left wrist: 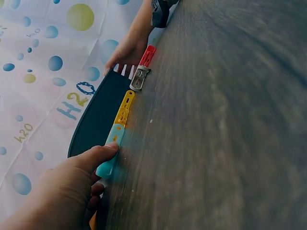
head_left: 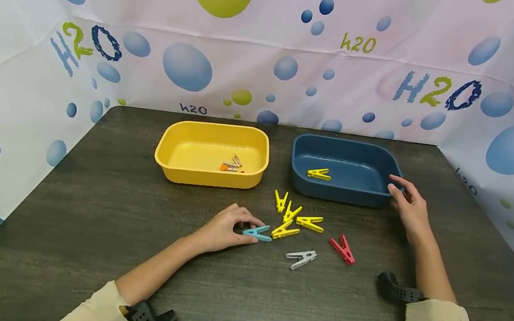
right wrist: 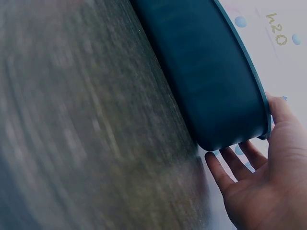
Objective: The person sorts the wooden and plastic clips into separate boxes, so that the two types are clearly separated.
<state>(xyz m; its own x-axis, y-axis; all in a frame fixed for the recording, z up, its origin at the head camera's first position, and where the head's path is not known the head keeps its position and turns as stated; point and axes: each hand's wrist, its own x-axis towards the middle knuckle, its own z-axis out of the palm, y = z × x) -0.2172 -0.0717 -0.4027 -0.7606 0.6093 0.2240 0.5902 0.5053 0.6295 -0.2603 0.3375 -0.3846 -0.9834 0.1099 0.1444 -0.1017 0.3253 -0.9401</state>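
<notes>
In the head view my left hand (head_left: 224, 229) pinches a light blue clothespin (head_left: 258, 233) just above the table, thumb on its near side. The left wrist view shows the thumb pressed on this clothespin (left wrist: 111, 143). Several yellow clothespins (head_left: 286, 230) lie right beside it. A grey clothespin (head_left: 302, 258) and a red clothespin (head_left: 343, 249) lie further right. My right hand (head_left: 412, 211) touches the right end of the dark blue bin (head_left: 339, 193); in the right wrist view its fingers (right wrist: 235, 165) are spread along that end, with one digit at the rim. One yellow clothespin (head_left: 319, 173) lies inside.
A yellow bin (head_left: 207, 177) stands left of the blue one, with several small items (head_left: 232, 165) in it that look like batteries. Behind the dark wooden table (head_left: 88, 211) hangs a white sheet (head_left: 268, 36) printed with coloured bubbles. Both wrists wear black bands (head_left: 399, 289).
</notes>
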